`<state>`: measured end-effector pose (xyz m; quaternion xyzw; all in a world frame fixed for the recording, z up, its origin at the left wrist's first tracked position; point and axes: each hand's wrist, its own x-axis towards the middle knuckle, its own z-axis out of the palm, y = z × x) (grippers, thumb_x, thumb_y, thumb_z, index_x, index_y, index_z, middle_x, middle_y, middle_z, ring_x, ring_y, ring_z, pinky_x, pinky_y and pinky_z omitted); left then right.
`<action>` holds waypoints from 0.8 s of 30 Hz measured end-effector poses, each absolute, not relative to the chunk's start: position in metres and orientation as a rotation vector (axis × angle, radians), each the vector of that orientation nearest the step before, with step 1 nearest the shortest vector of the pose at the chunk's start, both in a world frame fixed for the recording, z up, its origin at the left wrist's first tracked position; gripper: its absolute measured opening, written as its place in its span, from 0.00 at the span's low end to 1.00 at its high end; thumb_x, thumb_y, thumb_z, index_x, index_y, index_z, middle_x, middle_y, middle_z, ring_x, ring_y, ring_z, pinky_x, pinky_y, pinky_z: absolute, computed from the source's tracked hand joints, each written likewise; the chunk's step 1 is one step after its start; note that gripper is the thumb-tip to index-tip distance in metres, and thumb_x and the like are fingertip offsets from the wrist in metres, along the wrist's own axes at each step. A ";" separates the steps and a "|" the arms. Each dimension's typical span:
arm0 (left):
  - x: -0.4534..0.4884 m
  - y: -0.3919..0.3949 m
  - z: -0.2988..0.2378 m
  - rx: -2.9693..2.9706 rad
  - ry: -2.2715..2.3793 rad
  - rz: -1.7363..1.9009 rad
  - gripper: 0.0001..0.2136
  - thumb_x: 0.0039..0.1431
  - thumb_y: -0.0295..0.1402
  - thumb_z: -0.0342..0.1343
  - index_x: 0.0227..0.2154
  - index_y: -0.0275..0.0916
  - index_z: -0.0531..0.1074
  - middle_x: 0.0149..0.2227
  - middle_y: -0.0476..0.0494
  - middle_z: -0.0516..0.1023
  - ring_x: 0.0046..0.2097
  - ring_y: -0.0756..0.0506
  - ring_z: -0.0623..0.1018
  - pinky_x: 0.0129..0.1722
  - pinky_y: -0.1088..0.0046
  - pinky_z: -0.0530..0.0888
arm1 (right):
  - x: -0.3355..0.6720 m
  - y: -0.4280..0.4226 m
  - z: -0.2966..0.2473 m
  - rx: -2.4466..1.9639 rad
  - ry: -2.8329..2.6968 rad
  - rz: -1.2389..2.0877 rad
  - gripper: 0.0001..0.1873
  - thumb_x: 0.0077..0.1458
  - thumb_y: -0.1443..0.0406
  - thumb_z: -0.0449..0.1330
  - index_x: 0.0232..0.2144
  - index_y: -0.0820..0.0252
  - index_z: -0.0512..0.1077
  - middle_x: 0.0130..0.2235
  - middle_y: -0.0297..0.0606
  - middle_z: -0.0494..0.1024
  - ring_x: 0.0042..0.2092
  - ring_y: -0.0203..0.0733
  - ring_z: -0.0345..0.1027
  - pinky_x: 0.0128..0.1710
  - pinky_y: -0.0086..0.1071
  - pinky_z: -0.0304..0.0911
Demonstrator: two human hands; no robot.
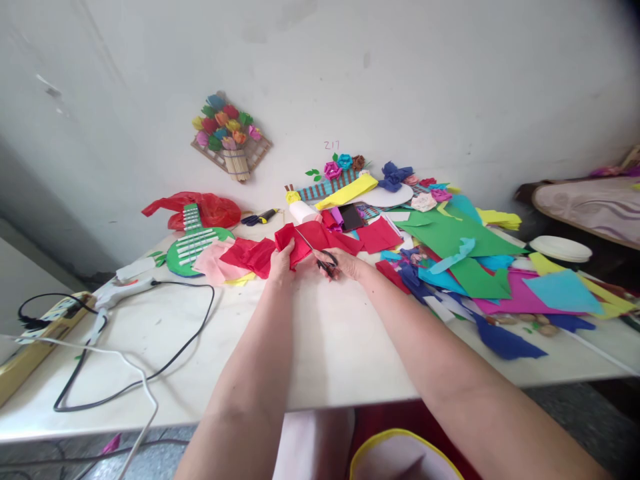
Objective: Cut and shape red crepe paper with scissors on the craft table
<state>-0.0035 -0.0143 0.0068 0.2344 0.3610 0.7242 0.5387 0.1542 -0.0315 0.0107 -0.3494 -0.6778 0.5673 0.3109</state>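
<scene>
Bare forearms (245, 373), left hand (281, 261) tight on crinkly red paper (285, 235), right hand (347, 263) around scissors (327, 264)

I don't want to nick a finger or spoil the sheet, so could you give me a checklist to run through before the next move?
1. Scissors in the right hand, at the handles: ok.
2. Red paper gripped by the left hand: ok.
3. Left hand safely clear of the blades: cannot tell; they are close together and too small to judge.
4. Glue gun away from both hands: ok, it lies at the left of the table.
5. Glue gun cold: cannot tell.
6. Coloured sheets on the right sorted: not ok, they overlap in a jumble.
</scene>
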 end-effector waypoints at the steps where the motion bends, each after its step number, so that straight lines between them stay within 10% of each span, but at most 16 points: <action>1: -0.003 -0.014 0.006 0.561 0.857 1.720 0.08 0.41 0.25 0.62 0.27 0.32 0.70 0.22 0.44 0.74 0.24 0.49 0.75 0.20 0.80 0.70 | 0.154 -0.031 0.010 -0.918 -1.791 1.494 0.25 0.49 0.46 0.52 0.31 0.65 0.66 0.17 0.32 0.69 0.16 0.30 0.61 0.11 0.21 0.48; 24: -0.005 -0.014 0.007 0.575 0.876 1.764 0.07 0.42 0.24 0.60 0.27 0.31 0.70 0.21 0.45 0.73 0.23 0.50 0.74 0.21 0.80 0.70 | 0.151 -0.034 0.013 -0.927 -1.770 1.481 0.23 0.46 0.47 0.55 0.28 0.64 0.65 0.17 0.31 0.68 0.16 0.29 0.61 0.10 0.21 0.47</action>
